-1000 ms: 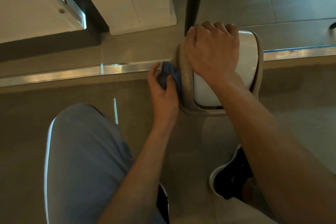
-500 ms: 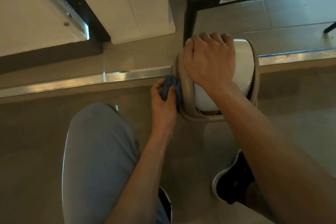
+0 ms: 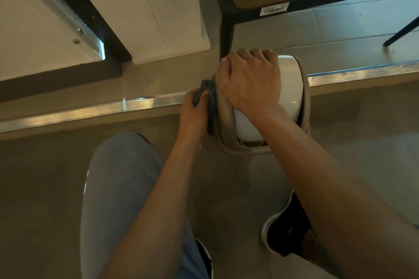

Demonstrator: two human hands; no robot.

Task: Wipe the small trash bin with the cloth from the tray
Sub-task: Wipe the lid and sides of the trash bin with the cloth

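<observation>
A small beige trash bin (image 3: 305, 106) with a white swing lid (image 3: 289, 84) stands on the floor in front of me, seen from above. My right hand (image 3: 251, 79) lies over the lid's left part, its fingers curled over the far rim. My left hand (image 3: 192, 111) grips a bunched dark blue cloth (image 3: 210, 99) and presses it against the bin's left outer side. The lower part of the bin's left wall is hidden behind the cloth and my hand.
A metal floor strip (image 3: 90, 111) runs left to right under the bin. A black table leg (image 3: 226, 29) stands just behind the bin, a white panel (image 3: 147, 11) beside it. My knee (image 3: 122, 176) and black shoe (image 3: 288, 233) are below.
My left hand with the cloth has slid back and forth a little along the bin's left side. My right hand has stayed on the lid.
</observation>
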